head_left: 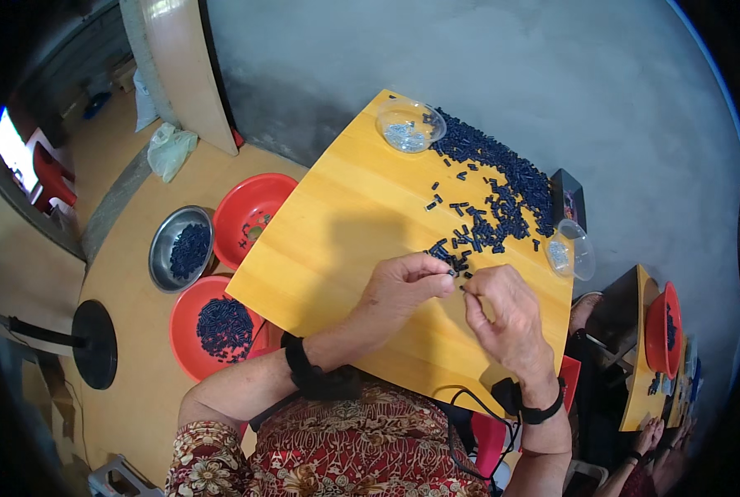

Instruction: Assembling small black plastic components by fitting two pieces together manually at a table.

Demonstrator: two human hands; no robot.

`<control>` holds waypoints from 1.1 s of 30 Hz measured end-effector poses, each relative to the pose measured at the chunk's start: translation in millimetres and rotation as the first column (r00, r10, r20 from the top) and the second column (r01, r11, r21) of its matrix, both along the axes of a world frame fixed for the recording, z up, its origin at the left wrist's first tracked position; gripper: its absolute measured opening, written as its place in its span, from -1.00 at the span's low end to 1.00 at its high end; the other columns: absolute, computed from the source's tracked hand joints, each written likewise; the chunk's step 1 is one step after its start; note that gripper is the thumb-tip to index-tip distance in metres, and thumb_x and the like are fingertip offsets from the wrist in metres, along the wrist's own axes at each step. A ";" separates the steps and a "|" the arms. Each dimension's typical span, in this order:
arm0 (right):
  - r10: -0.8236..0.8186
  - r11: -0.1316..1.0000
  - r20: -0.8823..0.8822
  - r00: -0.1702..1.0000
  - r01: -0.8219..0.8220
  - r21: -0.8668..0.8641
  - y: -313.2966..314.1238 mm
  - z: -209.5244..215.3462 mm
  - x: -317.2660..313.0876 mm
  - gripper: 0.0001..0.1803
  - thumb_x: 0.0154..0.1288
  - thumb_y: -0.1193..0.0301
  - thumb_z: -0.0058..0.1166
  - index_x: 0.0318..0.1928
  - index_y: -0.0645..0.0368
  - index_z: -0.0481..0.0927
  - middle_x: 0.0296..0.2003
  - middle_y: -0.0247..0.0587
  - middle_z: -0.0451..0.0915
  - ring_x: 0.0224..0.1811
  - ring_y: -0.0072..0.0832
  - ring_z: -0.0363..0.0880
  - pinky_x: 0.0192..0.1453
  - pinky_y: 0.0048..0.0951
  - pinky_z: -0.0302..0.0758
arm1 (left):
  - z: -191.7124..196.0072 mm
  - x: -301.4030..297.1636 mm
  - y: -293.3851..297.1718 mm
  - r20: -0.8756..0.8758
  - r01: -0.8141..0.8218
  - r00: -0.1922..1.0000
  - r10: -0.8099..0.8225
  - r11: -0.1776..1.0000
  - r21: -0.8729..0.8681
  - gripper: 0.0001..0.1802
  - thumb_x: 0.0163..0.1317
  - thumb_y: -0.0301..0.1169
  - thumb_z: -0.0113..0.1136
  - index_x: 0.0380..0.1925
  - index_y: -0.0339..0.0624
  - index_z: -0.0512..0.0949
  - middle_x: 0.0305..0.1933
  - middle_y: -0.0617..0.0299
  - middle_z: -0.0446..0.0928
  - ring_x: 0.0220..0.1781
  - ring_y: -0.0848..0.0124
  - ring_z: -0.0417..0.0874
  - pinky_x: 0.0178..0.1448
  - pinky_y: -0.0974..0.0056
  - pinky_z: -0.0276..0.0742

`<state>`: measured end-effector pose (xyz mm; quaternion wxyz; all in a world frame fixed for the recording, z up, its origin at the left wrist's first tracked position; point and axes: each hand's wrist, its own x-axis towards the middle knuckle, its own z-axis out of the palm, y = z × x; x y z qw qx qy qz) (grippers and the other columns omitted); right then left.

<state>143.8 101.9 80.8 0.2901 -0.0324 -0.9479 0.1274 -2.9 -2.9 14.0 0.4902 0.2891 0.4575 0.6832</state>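
Note:
Over the near part of the yellow table [370, 182], my left hand [390, 294] pinches a small black piece [452, 272] between thumb and index finger. Close beside it on the right, my right hand [509, 319] has its fingers curled into a pinch. A tiny dark tip shows at those fingers, too small to name. Just beyond both hands spreads a heap of short black tube-like pieces [490, 161], with loose ones trailing toward my fingers. A clear plastic bowl [410, 124] holding small shiny bits stands at the far edge; a clear cup [570, 250] with similar bits is at the right edge.
A black box [568, 201] stands beside the heap. Left of the table are a red basin [254, 217], a metal bowl [181, 248] and another red basin [216, 329] with black pieces. A cable [469, 398] hangs near my right wrist. Another person's hands [647, 435] are at a table far right.

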 end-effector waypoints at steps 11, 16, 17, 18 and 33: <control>0.021 0.996 0.100 0.995 -0.030 0.086 -13.9 -10.3 -5.8 -0.75 0.04 0.67 0.16 -0.23 0.21 0.50 -0.31 -0.10 0.49 -0.30 -0.18 0.50 -0.18 -0.24 0.46 | -5.1 1.4 -10.7 0.008 -0.011 1.000 0.010 1.000 0.011 -0.82 0.27 -0.47 0.26 -0.15 -0.31 0.60 -0.19 0.30 0.62 -0.12 0.57 0.59 0.03 0.44 0.51; 0.019 1.000 0.050 0.999 -0.019 -0.016 -13.8 -15.9 -8.3 -0.75 0.03 0.68 0.18 -0.24 0.23 0.52 -0.33 -0.13 0.52 -0.30 -0.17 0.53 -0.19 -0.25 0.48 | -9.4 -1.2 -10.7 -0.001 0.012 1.000 -0.012 1.000 0.026 -0.80 0.24 -0.53 0.27 -0.13 -0.32 0.59 -0.17 0.26 0.62 -0.10 0.54 0.61 0.05 0.43 0.55; -0.004 0.996 0.011 1.000 0.005 -0.092 -13.9 -16.7 -8.9 -0.76 0.02 0.68 0.21 -0.25 0.23 0.53 -0.35 -0.14 0.54 -0.31 -0.18 0.54 -0.21 -0.26 0.49 | -10.2 -1.3 -10.7 -0.002 0.011 1.000 -0.011 1.000 0.025 -0.80 0.24 -0.53 0.27 -0.13 -0.32 0.59 -0.17 0.26 0.62 -0.10 0.54 0.61 0.05 0.43 0.55; -0.031 0.985 -0.025 0.999 0.027 -0.169 -13.4 -17.8 -9.0 -0.76 0.02 0.68 0.23 -0.26 0.24 0.55 -0.36 -0.14 0.55 -0.32 -0.19 0.56 -0.23 -0.27 0.50 | -11.1 -0.8 -10.4 -0.007 0.005 1.000 -0.005 1.000 0.020 -0.80 0.24 -0.54 0.27 -0.13 -0.32 0.59 -0.17 0.26 0.62 -0.10 0.54 0.62 0.05 0.43 0.56; -0.128 0.818 0.046 0.991 0.132 -0.560 -9.3 -30.4 -2.8 -0.88 0.10 0.63 0.27 -0.31 0.27 0.62 -0.42 -0.22 0.59 -0.35 -0.45 0.60 -0.23 -0.47 0.51 | -10.7 3.4 -10.8 -0.024 -0.031 0.999 0.032 0.999 0.019 -0.81 0.23 -0.54 0.28 -0.15 -0.28 0.59 -0.17 0.29 0.62 -0.12 0.58 0.59 0.02 0.46 0.51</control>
